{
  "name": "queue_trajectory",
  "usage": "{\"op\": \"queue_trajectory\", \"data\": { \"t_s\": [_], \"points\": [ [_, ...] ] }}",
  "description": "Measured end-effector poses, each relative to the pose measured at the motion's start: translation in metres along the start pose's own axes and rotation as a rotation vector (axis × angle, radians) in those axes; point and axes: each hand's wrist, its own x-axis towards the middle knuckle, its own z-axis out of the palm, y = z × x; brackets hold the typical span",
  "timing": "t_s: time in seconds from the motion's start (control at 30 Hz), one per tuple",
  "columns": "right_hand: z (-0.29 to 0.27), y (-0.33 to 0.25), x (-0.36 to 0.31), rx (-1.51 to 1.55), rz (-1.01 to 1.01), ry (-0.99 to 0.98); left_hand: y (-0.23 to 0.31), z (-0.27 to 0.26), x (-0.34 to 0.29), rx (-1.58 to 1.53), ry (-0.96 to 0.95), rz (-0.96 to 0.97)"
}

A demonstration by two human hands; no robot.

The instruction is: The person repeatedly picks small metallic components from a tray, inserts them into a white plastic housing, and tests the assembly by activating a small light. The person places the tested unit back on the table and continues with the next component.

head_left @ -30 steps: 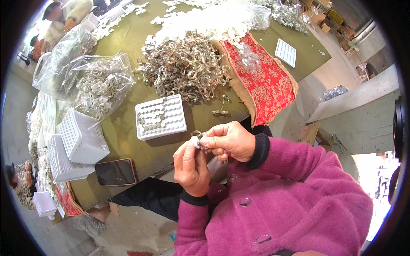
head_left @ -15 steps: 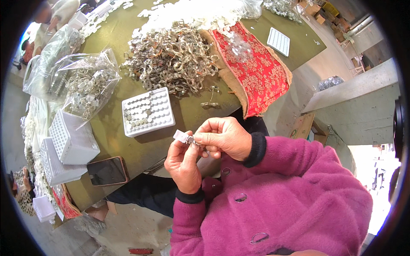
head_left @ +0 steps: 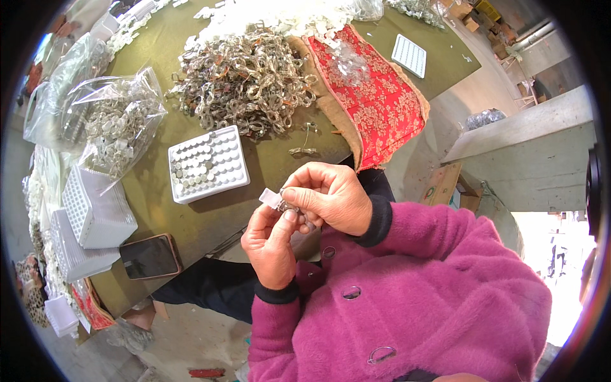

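Pinching: left hand [head_left: 270, 248] and right hand [head_left: 331, 198] are gripping one metallic piece [head_left: 283, 205], white tag [head_left: 270, 198] pointing lengthwise up-left, lying nearer the left.

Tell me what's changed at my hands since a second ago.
The small white tag, mostly hidden a second ago, now sticks out up and left from your left hand and right hand. Nothing was visibly let go. The view shifted, putting things further left in the picture; the white tray, phone and loop pile stayed put.

There's one held tag [head_left: 269, 198] and one phone [head_left: 151, 256].
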Motion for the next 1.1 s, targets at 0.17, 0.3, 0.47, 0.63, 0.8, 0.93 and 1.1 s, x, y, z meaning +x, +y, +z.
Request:
{"op": "queue_trajectory", "data": {
  "t_s": [0.17,0.3,0.47,0.63,0.8,0.93,1.1],
  "points": [
    [-0.003,-0.004,-0.005,-0.016,-0.084,-0.01,0.002,-0.003,0.002,-0.082,0.048,-0.007],
    [-0.007,-0.001,-0.005,-0.322,-0.37,0.006,0.004,-0.006,0.001,-0.074,0.038,-0.008],
    [-0.014,0.005,0.005,-0.638,-0.859,-0.075,0.007,-0.011,0.0,-0.135,-0.005,-0.031],
    [-0.018,0.001,0.012,-0.763,-1.033,-0.166,0.011,-0.005,-0.004,-0.003,-0.008,-0.032],
    [-0.023,-0.003,0.024,-0.883,-1.247,-0.222,0.014,0.002,-0.008,0.107,-0.044,-0.019],
    [-0.022,0.001,0.028,-0.983,-1.333,-0.231,0.013,0.003,-0.01,0.158,-0.068,0.001],
    [-0.02,-0.001,0.017,-0.663,-0.968,-0.172,0.015,0.004,-0.011,0.132,-0.01,0.018]
  ]
}}
